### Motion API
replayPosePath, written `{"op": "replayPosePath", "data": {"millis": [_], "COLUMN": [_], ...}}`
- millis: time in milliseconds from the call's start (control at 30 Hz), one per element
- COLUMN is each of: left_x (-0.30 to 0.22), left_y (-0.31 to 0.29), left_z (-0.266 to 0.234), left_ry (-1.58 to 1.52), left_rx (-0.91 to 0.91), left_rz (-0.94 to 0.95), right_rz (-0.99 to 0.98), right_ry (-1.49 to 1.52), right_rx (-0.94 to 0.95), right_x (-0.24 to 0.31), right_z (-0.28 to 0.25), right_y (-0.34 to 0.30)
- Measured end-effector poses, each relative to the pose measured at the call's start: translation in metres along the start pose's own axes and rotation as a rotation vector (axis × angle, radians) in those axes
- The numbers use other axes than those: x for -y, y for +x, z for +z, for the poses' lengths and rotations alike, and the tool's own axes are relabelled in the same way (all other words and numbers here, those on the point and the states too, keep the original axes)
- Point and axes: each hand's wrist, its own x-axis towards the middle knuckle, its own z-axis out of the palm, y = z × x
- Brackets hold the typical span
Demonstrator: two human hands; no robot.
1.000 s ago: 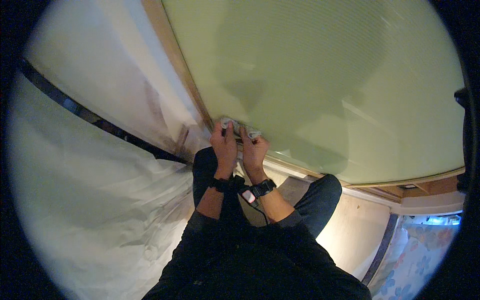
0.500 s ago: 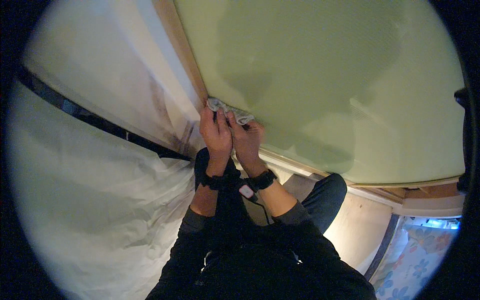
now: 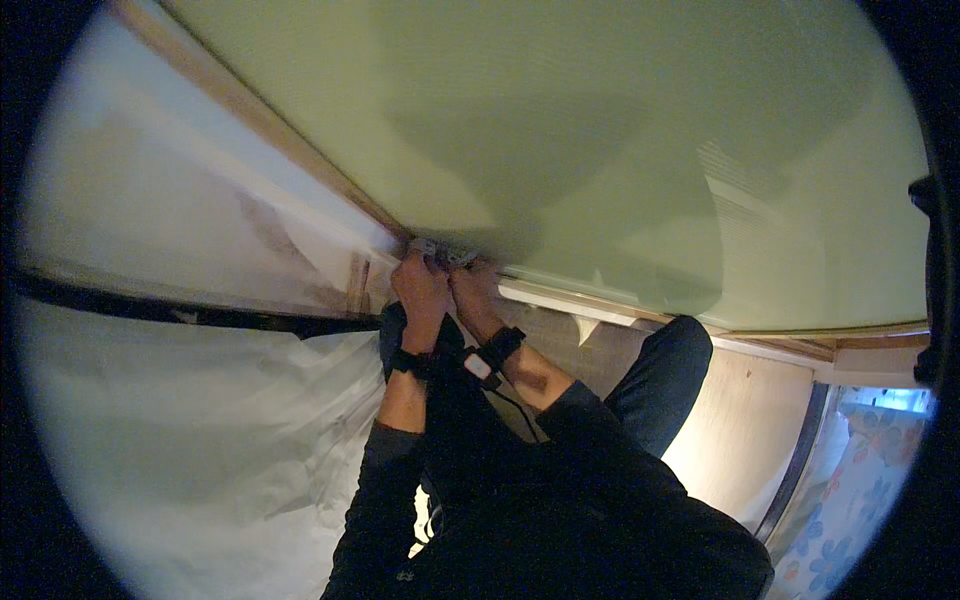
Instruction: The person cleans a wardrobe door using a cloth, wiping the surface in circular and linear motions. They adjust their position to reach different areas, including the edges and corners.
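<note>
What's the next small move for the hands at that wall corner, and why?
Probably press the small pale piece flat into the corner. Both the left hand and right hand pinch it right where the green wall meets the wooden trim. What the piece is cannot be told.

Both hands are pressed together at the foot of the pale green wall (image 3: 620, 130), the left hand (image 3: 420, 290) and the right hand (image 3: 475, 295) side by side with their fingers closed around a small grey object (image 3: 440, 250), too small and shadowed to make out. It sits right at the corner where the wooden trim strip (image 3: 260, 115) meets the white baseboard (image 3: 570, 300). White plastic sheeting (image 3: 170, 420) hangs beside the left arm, crossed by a black band (image 3: 200, 315), and each wrist wears a dark strap.
</note>
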Motion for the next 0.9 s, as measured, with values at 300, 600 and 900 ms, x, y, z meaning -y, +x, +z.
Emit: {"op": "replayPosePath", "data": {"millis": [300,600,900], "left_x": [0.112,0.109,-0.006], "left_y": [0.015,0.018,-0.074], "left_z": [0.110,0.167,0.227], "left_ry": [-0.013,0.510,-0.332], "left_rx": [0.064,0.411,0.703], "left_rz": [-0.100,0.482,-0.134], "right_rz": [-0.374,0.126,0.391], "right_ry": [-0.764,0.262,0.542], "right_rx": [0.275,0.507,-0.101], "right_x": [-0.105,-0.148,-0.139], "right_z": [0.014,-0.043,-0.174], "right_y": [0.011,0.029,0.009]}}
